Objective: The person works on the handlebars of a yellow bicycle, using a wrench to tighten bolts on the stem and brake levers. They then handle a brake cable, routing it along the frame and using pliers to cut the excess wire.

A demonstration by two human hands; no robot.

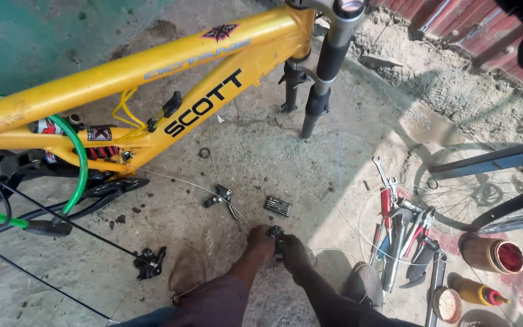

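yellow paint dominates the top of the view, where a bicycle frame is laid across the concrete floor, its dark suspension fork pointing down toward the middle. low in the centre, a small black component is being gripped from both sides: the left hand is closed on its left edge, the right hand is closed on its right edge, and the two hands are almost touching. the part is held just above the floor, between the person's two brown shoes. a thin steel cable is seen running from the frame toward the hands. just beyond the hands, a folding multi-tool and a black brake lever are lying on the floor, slightly apart. another black part is resting to the left. to the right, red-handled pliers and wrenches are heaped in a pile, with a round tin and a yellow bottle near them. a green cable housing is looped at the left.
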